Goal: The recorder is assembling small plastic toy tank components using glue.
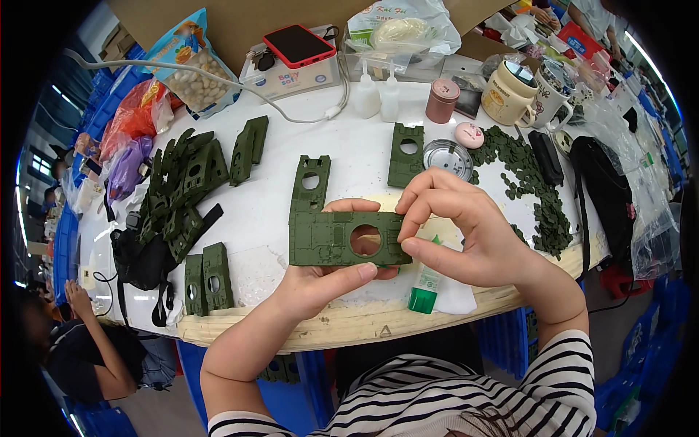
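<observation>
My left hand (317, 288) grips a dark green plastic model vehicle hull part (320, 240) from below, its thumb along the near edge and fingers behind it. Through the part's large round hole, skin shows. At the part's right end, my right hand (473, 233) is closed in a pinch, thumb and forefinger together; whatever is between the fingertips is too small to make out. A similar green hull part (311, 186) lies just beyond the held one, and another (405, 164) is farther right. Under my right hand lies a glue bottle with a green cap (423, 297).
Stacked green hull parts (186, 175) and a black bag (138, 255) sit left. Small green pieces (550, 229) are spread right, near a round metal tin (447, 159). Mugs (510, 95), white squeeze bottles (389, 100) and a red-cased phone (299, 46) stand behind. A cable (255, 91) crosses the back.
</observation>
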{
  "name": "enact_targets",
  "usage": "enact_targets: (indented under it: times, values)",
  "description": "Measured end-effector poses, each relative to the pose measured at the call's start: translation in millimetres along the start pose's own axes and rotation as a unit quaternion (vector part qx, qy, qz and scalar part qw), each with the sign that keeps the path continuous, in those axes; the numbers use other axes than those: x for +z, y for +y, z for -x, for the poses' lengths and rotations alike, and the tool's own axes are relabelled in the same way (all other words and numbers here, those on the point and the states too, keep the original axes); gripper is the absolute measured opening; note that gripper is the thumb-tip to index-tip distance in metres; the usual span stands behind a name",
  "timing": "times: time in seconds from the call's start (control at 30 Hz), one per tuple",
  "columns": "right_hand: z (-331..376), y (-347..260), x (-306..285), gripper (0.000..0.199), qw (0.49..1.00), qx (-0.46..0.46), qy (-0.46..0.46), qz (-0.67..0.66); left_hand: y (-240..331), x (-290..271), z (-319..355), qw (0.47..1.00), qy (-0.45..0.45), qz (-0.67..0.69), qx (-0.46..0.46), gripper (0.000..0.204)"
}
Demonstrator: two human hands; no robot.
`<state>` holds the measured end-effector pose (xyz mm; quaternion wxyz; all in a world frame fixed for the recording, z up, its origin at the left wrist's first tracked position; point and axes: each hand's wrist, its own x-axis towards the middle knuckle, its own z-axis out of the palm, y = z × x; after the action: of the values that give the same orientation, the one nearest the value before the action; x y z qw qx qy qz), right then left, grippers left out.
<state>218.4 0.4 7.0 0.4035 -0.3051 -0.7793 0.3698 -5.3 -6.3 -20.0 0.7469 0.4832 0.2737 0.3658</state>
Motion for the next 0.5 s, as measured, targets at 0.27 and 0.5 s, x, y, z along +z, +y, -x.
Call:
enact_targets:
  times: [0.27,0.5]
  values:
    - [0.4,-3.2,-2.7,0.009,0.999,-0.033,-0.021,0.031,1.4,-0.7,0.0,1.000,0.004,0.017,0.004,0.070]
    - [-3.5,-3.7,-5.8,0.009,0.998,-0.055,-0.015,0.021,0.5,-5.6,1.4,0.997,-0.052,0.057,0.030,0.061]
